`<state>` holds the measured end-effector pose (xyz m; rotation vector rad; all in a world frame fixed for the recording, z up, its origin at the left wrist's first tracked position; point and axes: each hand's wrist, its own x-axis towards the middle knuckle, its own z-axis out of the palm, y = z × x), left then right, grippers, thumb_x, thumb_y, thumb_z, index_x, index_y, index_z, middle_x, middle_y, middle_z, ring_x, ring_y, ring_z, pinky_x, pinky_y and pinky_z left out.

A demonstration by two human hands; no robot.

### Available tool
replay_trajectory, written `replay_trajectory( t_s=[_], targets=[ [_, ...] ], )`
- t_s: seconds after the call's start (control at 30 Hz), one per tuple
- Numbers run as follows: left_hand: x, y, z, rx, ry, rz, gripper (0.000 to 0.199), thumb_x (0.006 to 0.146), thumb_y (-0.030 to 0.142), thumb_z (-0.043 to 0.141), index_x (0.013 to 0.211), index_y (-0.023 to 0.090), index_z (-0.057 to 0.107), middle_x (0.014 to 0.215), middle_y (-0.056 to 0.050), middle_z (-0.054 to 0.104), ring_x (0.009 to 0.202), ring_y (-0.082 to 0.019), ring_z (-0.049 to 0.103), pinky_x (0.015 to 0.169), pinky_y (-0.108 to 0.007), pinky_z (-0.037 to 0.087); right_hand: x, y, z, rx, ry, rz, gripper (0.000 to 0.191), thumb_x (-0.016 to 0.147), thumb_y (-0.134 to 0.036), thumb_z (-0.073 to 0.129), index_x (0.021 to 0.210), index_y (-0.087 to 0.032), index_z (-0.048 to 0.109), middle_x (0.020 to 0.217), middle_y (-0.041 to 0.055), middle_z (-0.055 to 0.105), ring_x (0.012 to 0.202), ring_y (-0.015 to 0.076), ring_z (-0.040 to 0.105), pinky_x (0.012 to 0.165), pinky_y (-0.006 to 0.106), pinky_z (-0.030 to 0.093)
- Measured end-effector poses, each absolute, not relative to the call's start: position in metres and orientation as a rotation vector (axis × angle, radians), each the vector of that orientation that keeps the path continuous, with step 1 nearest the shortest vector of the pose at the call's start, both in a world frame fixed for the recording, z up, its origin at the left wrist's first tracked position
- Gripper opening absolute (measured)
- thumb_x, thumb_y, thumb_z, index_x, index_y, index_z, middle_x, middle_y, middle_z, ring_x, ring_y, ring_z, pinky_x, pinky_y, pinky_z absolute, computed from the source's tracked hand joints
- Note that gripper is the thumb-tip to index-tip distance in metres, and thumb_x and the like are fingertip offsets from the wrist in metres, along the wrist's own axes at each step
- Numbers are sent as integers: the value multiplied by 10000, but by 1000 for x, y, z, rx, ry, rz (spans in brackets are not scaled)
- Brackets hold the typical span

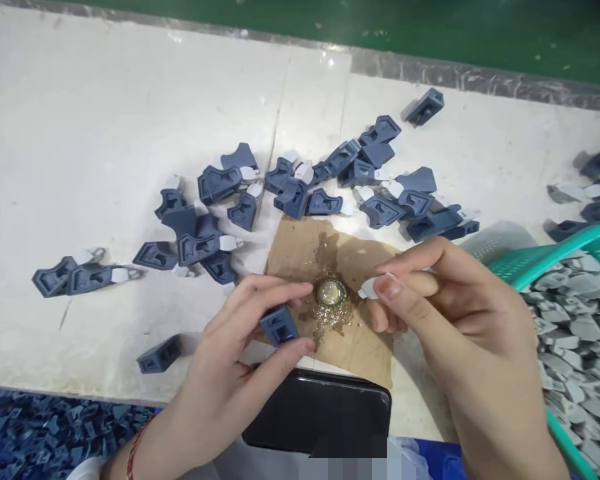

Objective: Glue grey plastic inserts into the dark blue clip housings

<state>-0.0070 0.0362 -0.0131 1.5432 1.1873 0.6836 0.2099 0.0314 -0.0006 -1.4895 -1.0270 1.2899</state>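
My left hand (pixel 250 347) grips a dark blue plastic piece (pixel 279 325) with a rectangular opening facing up. Between the thumb and fingers of my right hand (pixel 430 300) is a small light grey plastic piece (pixel 373 287), its narrow end pointing left. The two pieces are apart. Between the hands, a small round cap (pixel 331 293) with yellowish liquid in it sits on a piece of brown cardboard (pixel 290 250), which is wet and spattered around it. Behind lie several blue pieces with grey tips joined to them, such as one joined piece (pixel 200 248).
A black phone (pixel 325 410) lies at the front edge of the white table (pixel 105 120). A teal basket (pixel 530 260) of loose grey pieces (pixel 575 360) stands at right. Many blue pieces (pixel 65 433) fill a container at lower left. Single blue blocks (pixel 159 355) lie about.
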Motion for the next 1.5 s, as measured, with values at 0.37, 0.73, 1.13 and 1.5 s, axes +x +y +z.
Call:
replay_trajectory(
  t_s=[0.37, 0.73, 1.13, 1.5],
  targets=[
    [-4, 31, -18, 1510, 1220, 712, 333, 932, 187, 786, 1215, 314, 663, 1110, 52, 786, 862, -98, 764, 789, -124, 630, 211, 34, -13, -1580, -1784, 840, 172, 982, -140, 624, 860, -241, 556, 684, -48, 666, 501, 102, 572, 509, 246, 444],
    [-3, 30, -16, 1474, 1171, 747, 383, 893, 192, 838, 1221, 296, 669, 1104, 57, 819, 931, -126, 806, 817, -128, 652, 212, 33, -18, -1510, -1956, 690, 166, 985, -117, 622, 871, -220, 560, 688, -35, 653, 517, 95, 547, 535, 235, 444],
    [-9, 28, -17, 1499, 1131, 802, 336, 971, 107, 705, 1248, 299, 712, 1088, 39, 812, 1138, -148, 758, 1033, -210, 610, 210, 34, -10, -1392, -1053, 1365, 176, 1028, -244, 661, 854, -246, 632, 571, -56, 607, 505, 106, 523, 495, 237, 434],
    [-1, 25, -15, 1403, 1253, 855, 251, 911, 178, 817, 1065, 305, 665, 1161, 12, 835, 1099, -286, 804, 812, -371, 753, 205, 31, -8, -1296, -924, 1471, 106, 998, -293, 712, 902, -249, 717, 535, -51, 618, 480, 140, 629, 493, 265, 513]
  ],
)
